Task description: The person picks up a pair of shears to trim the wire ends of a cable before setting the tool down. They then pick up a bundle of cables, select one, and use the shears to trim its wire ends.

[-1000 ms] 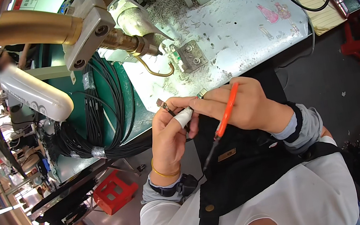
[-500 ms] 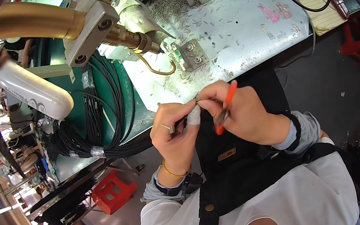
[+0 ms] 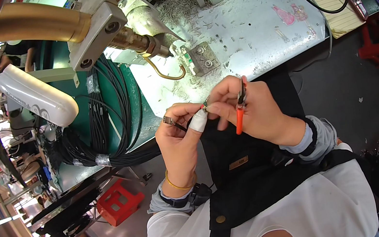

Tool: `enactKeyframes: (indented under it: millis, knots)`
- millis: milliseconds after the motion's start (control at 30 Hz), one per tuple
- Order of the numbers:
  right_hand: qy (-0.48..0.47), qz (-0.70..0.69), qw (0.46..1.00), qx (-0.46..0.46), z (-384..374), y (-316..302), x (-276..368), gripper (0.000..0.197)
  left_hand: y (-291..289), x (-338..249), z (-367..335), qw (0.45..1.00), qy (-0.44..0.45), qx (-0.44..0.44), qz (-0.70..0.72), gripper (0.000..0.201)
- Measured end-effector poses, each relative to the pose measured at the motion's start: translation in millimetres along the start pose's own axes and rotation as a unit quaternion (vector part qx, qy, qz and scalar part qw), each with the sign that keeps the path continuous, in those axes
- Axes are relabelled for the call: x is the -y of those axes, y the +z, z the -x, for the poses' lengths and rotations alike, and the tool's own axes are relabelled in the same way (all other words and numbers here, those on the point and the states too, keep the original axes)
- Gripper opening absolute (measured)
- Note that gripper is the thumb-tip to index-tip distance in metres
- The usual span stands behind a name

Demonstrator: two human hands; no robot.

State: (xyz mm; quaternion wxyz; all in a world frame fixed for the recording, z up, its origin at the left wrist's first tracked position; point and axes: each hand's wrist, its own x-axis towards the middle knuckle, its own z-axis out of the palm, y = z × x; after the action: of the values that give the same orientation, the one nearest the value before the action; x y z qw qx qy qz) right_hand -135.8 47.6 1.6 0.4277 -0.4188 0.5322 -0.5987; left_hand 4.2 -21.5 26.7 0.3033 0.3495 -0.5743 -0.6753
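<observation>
My left hand is closed on a black cable, its thumb wrapped in a white covering. Small red and green wires stick out at the cable's end, between the fingertips. My right hand has its thumb and forefinger at those wires, close against the left fingertips. Tucked in the same right hand is a small hand tool with orange handles, which looks like cutters or pliers. Its dark metal part points away from me. Whether the right fingertips pinch a wire is too small to tell.
Beyond my hands is a pale metal worktop strewn with small metal bits. A bench machine with a brass-coloured cylinder and a small metal fixture stands there. Bundled black cables and a white lamp are at left. A red stool stands below.
The orange-handled tool has turned in my right hand, its handles now lower and its metal part up. My left hand has tilted a little leftward, and coloured wires now show between the fingertips.
</observation>
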Motion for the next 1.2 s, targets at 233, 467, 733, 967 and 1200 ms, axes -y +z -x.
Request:
enactKeyframes:
  millis: [233,467,733,967,1200]
  knots:
    - [-0.009,0.281,0.959,0.021,13.4,-4.9,1.3,0.03,0.7,-2.2,1.6,0.997,0.053,-0.014,-0.055,0.015]
    - [0.008,0.307,0.951,0.028,13.3,-1.7,1.4,0.032,2.5,-4.1,-3.1,0.996,0.043,-0.023,-0.08,0.015]
    - [0.111,0.03,0.991,0.074,0.1,-9.9,4.4,0.024,-12.4,-5.5,-50.3,0.991,-0.109,0.016,0.082,0.008]
    - [0.073,-0.003,0.993,-0.094,-52.6,-10.3,7.0,0.021,-12.4,-1.6,-73.0,0.988,-0.123,0.001,0.097,0.006]
    - [0.079,0.04,0.995,-0.041,-69.4,-13.3,-2.7,0.022,-21.3,-2.2,-79.1,0.983,-0.154,-0.002,0.101,0.006]
